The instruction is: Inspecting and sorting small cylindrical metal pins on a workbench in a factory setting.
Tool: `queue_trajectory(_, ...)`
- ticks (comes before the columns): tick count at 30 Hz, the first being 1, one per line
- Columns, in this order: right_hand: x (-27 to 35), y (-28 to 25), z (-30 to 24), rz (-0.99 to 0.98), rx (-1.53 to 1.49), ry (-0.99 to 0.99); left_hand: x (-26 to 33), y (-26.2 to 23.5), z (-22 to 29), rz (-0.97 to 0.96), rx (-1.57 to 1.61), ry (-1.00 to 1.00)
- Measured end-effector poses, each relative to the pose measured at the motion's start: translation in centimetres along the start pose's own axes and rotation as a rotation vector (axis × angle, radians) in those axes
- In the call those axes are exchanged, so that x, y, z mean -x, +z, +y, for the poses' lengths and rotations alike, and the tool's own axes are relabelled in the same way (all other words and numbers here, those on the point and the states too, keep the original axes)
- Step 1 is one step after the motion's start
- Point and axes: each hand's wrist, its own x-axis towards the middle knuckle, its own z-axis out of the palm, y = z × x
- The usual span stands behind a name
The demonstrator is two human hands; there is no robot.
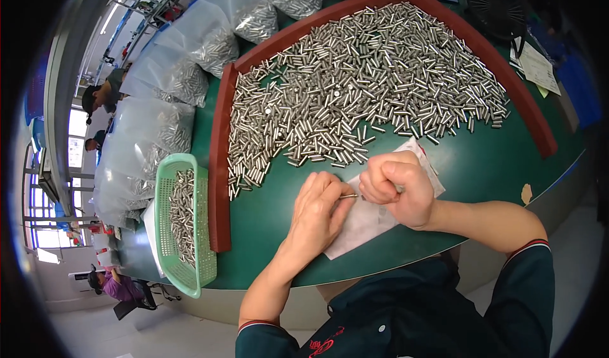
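My left hand (315, 213) is closed in a pinch on a small silver metal cylinder (348, 196), which lies level between thumb and fingertips. My right hand (401, 190) is curled into a fist just beside it, its fingers close to the cylinder's right end. Whatever the fist holds is hidden by the fingers. Beneath both hands a pale sheet of paper (363, 232) rests on the green table (482, 174). Beyond them spreads a large heap of similar shiny metal cylinders (355, 79), mostly lying on their sides.
Dark red rails (220, 168) fence the heap at left, back and right. To the left stands a light green plastic basket (204, 231) holding more cylinders. Several clear bags (212, 44) of cylinders line the table's far left. A black fan (495, 8) is at back right.
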Motion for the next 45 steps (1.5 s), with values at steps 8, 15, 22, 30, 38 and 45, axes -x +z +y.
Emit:
queue_trajectory(8, -0.08, -0.61, 0.62, 0.027, 0.006, 0.009, 0.25, 0.87, 0.02, 0.031, 0.036, -0.060)
queue_trajectory(15, -0.11, -0.44, 0.58, 0.037, 0.007, 0.029, 0.33, 0.83, -0.04, 0.020, 0.034, -0.074)
queue_trajectory(22, -0.32, -0.55, 0.68, 0.013, 0.015, 0.006, 0.39, 0.88, -0.03, 0.020, 0.036, -0.094)
queue_trajectory(30, -0.45, -0.44, 0.64, 0.018, 0.044, 0.017, 0.38, 0.87, 0.02, 0.023, 0.012, -0.084)
queue_trajectory(38, -0.17, -0.17, 0.56, 0.016, 0.121, 0.026, 0.18, 0.77, 0.24, 0.008, 0.028, -0.096)
queue_trajectory(45, -0.47, -0.28, 0.45, 0.029, 0.059, 0.022, 0.17, 0.79, 0.11, 0.020, 0.029, -0.088)
